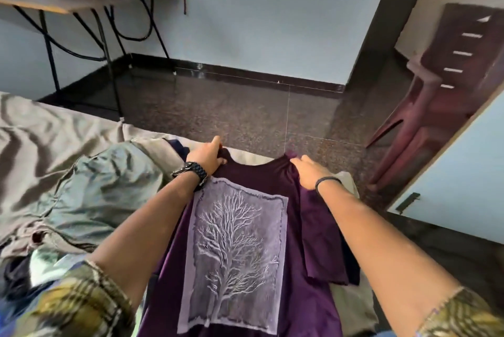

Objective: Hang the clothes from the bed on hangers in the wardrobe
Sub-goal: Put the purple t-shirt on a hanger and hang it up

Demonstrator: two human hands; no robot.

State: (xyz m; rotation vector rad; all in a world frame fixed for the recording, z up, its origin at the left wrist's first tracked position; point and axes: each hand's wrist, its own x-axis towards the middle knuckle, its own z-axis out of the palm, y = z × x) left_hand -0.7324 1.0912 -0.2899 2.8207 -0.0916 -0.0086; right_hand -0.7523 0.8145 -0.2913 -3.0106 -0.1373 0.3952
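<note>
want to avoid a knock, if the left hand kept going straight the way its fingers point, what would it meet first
Probably nothing close: the left hand grips the shoulder of the dark purple tree-print t-shirt at the bed's edge, fingers pointing beyond it over the speckled dark stone floor. Depth is unclear.

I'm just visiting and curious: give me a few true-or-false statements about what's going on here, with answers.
1. Both hands are on the purple shirt. True: left hand, right hand.
2. The shirt's print shows a tree. True.
3. The shirt hangs on a hanger. False: it lies on the bed; no hanger shows.
4. The watch is on the right wrist. False: the left.
5. The chair is blue. False: dark red.
</note>
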